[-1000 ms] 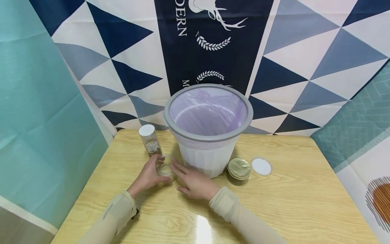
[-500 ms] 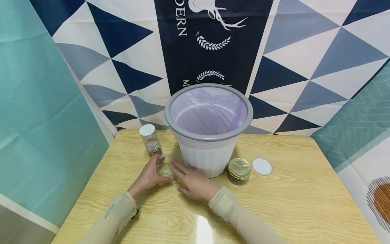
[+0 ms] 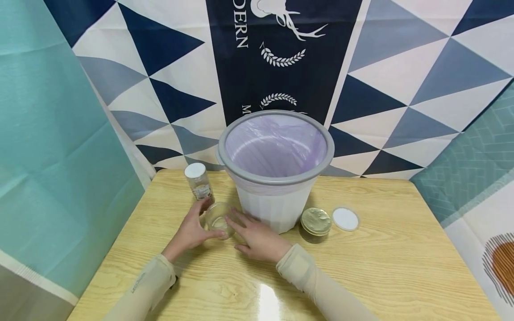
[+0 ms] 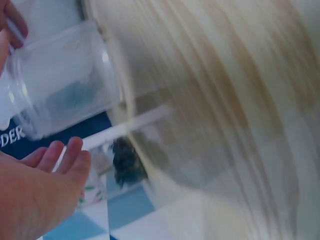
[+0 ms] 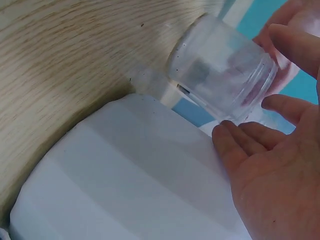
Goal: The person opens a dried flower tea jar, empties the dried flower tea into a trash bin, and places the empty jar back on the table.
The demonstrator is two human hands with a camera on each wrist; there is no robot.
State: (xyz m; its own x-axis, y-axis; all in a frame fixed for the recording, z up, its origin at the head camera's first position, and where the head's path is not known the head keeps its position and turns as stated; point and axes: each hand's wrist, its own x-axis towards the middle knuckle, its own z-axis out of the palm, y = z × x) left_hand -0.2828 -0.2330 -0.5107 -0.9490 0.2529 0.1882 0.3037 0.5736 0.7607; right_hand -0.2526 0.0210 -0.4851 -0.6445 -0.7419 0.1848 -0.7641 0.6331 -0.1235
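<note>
Printed cloth [image 3: 289,80] at back, blue and white triangles either side of a dark panel. Wooden table [image 3: 369,267] before it. White bin [image 3: 275,205] stands near the table's far edge, grey rim, lilac liner [image 3: 277,149] inside. Left hand [image 3: 188,232] released: thumb and fingers spread wide about the clear jar's left side; contact unclear. Right hand [image 3: 259,238] also ungripped, fingers extended, tips at the jar's right side; touch or narrow gap, cannot tell. White-capped jar [image 3: 197,182] upright just beyond the left fingertips, left of bin. Gold-topped jar [image 3: 315,223] right of bin, close to its base. Clear jar [image 3: 220,218] upright on table between the hands, open-topped. White disc [image 3: 345,219] flat, just right of the gold-topped jar.
</note>
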